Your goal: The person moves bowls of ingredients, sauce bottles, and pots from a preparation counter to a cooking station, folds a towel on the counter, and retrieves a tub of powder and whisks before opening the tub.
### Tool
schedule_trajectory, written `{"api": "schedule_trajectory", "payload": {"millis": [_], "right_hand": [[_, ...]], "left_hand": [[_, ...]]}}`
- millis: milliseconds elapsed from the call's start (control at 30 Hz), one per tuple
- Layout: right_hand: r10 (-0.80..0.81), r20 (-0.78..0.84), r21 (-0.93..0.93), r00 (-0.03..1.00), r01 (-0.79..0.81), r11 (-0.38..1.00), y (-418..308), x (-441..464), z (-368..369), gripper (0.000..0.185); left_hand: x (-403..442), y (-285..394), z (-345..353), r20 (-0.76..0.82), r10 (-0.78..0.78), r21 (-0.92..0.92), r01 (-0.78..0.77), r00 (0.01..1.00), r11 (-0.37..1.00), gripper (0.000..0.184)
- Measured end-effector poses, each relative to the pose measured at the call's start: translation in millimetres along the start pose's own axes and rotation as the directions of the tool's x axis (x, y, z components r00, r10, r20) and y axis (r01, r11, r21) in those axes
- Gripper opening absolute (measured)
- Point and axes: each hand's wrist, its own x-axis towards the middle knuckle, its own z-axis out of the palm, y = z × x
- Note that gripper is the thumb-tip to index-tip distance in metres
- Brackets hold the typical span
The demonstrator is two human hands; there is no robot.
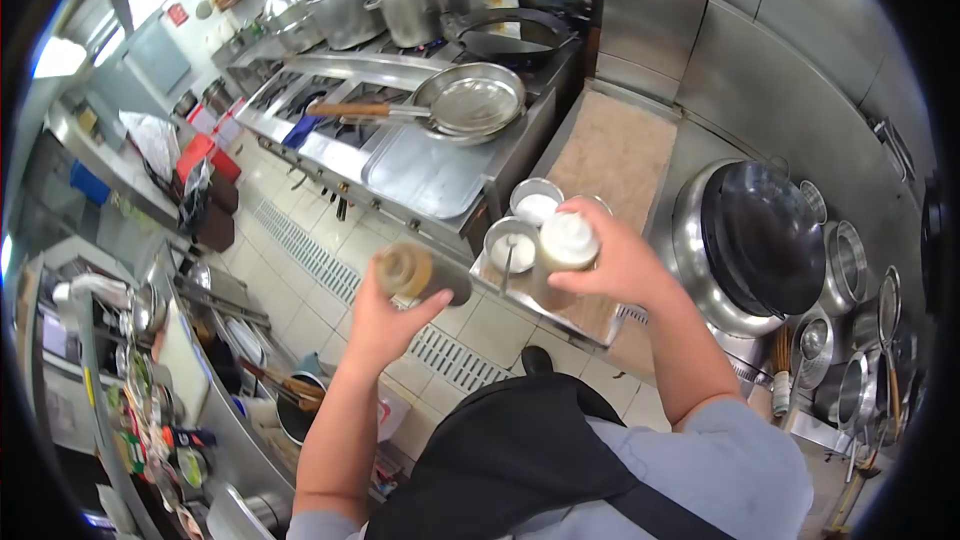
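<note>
My left hand (378, 332) is closed around a bottle with a yellowish-brown top (405, 271), held in the air over the floor. The bottle is a little blurred and its darker body points to the right. My right hand (625, 262) grips a bottle with a white top (568, 239) above the front end of a low counter. Right beside this bottle stand two round metal containers of white contents, one at the back (537, 202) and one nearer (512, 252). A spoon-like handle (507, 265) sticks out of the nearer container. My right hand partly hides another container behind it.
A stove (400, 155) at the upper left bears a wooden-handled pan (468, 100) and tall pots (410, 8). A brownish board (620, 145) covers the low counter. To the right stand a dark wok (770, 240) and several strainers. A floor drain (450, 355) runs below my hands.
</note>
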Motion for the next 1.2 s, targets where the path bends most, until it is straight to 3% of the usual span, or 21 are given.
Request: {"api": "schedule_trajectory", "payload": {"millis": [33, 67, 167, 333, 400, 467, 500, 533, 600, 667, 833, 933, 967, 1067, 1133, 1200], "right_hand": [[0.070, -0.127, -0.053, 0.989, -0.077, 0.996, 12, 8, -18, 0.075], [0.076, -0.140, -0.040, 0.987, -0.082, 0.996, 26, 18, -33, 0.075], [0.202, -0.350, -0.065, 0.915, -0.239, 0.969, 76, 52, -70, 0.074], [0.202, -0.465, -0.055, 0.862, -0.256, 0.965, 193, 123, -75, 0.076], [0.301, -0.480, -0.060, 0.824, -0.373, 0.926, 224, 139, -62, 0.076], [0.334, -0.463, -0.019, 0.821, -0.386, 0.923, 256, 145, -45, 0.076], [0.344, -0.438, 0.021, 0.830, -0.373, 0.927, 262, 145, -40, 0.077], [0.352, -0.412, 0.060, 0.840, -0.361, 0.931, 266, 144, -35, 0.078], [0.445, -0.359, 0.033, 0.820, -0.466, 0.884, 274, 137, -29, 0.080], [0.360, -0.416, 0.006, 0.835, -0.393, 0.920, 281, 132, -21, 0.081], [0.373, -0.418, 0.009, 0.828, -0.407, 0.913, 277, 132, -21, 0.077], [0.359, -0.421, -0.013, 0.833, -0.401, 0.916, 280, 134, -17, 0.079], [0.317, -0.433, -0.053, 0.844, -0.374, 0.926, 283, 135, -15, 0.080], [0.275, -0.445, -0.056, 0.852, -0.333, 0.941, 288, 136, -13, 0.083], [0.267, -0.456, -0.059, 0.849, -0.328, 0.943, 291, 136, -10, 0.083], [0.255, -0.445, -0.057, 0.859, -0.311, 0.949, 295, 135, -4, 0.084]], "left_hand": [[35, 4, 24, 0.033, 0.028, -0.085, -0.025, 0.999, 0.996, 0.063], [69, 3, 50, 0.036, 0.054, -0.150, -0.048, 0.998, 0.988, 0.064], [169, -11, 119, 0.120, 0.136, -0.179, -0.113, 0.983, 0.977, 0.066], [289, -55, 229, 0.209, 0.061, -0.168, -0.025, 0.976, 0.986, 0.066], [314, -80, 261, 0.264, 0.006, -0.141, 0.032, 0.965, 0.990, 0.067], [329, -114, 288, 0.368, -0.044, -0.087, 0.081, 0.929, 0.993, 0.068], [330, -119, 294, 0.422, -0.182, -0.047, 0.222, 0.888, 0.974, 0.068], [328, -131, 300, 0.430, -0.194, -0.046, 0.236, 0.882, 0.971, 0.068], [324, -146, 302, 0.504, -0.131, 0.154, 0.060, 0.854, 0.986, 0.069], [319, -150, 298, 0.551, -0.140, 0.135, 0.078, 0.822, 0.988, 0.070], [313, -148, 286, 0.577, -0.170, 0.149, 0.101, 0.799, 0.984, 0.073], [307, -163, 286, 0.558, -0.048, 0.074, 0.009, 0.829, 0.997, 0.078], [307, -164, 284, 0.589, -0.086, 0.106, 0.028, 0.804, 0.994, 0.081], [302, -154, 279, 0.536, -0.186, 0.185, 0.101, 0.824, 0.978, 0.080], [293, -148, 267, 0.517, -0.045, 0.116, -0.018, 0.855, 0.993, 0.075], [273, -146, 251, 0.395, 0.005, 0.210, -0.095, 0.919, 0.973, 0.073]]}}
